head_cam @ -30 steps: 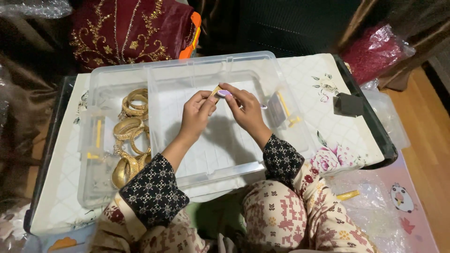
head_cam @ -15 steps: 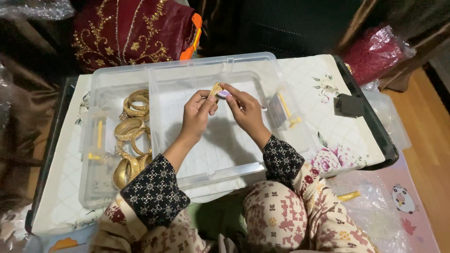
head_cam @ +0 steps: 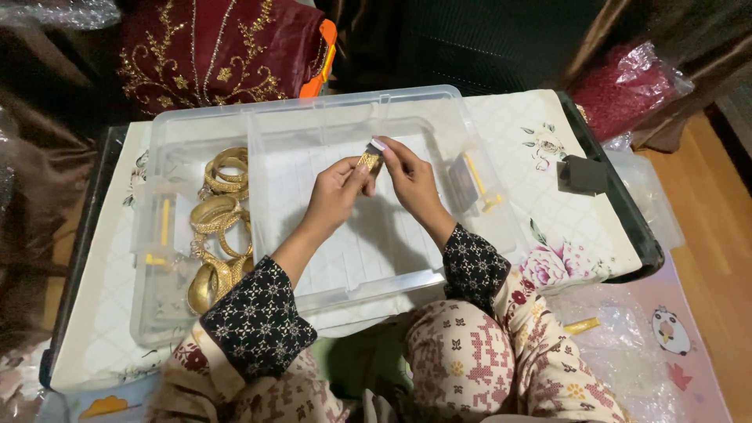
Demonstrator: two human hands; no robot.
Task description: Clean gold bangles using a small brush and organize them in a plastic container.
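Both my hands meet over a clear plastic storage box [head_cam: 313,110]. My left hand [head_cam: 338,190] and my right hand [head_cam: 407,178] pinch one small gold-coloured piece [head_cam: 369,160] between their fingertips, held just above a clear lid [head_cam: 352,235] that lies across the box. Several gold bangles [head_cam: 221,215] are piled in the box's left part, beside my left forearm.
The box stands on a white floral-print board [head_cam: 548,157] with a dark rim. A small dark block [head_cam: 583,174] lies at its right. Maroon embroidered cloth [head_cam: 211,47] sits behind the box. Crinkled clear plastic [head_cam: 627,345] and a yellow stick [head_cam: 581,325] lie at lower right.
The hands stay together over the lid; the fingers have shifted slightly on the small gold piece. Nothing else has moved.
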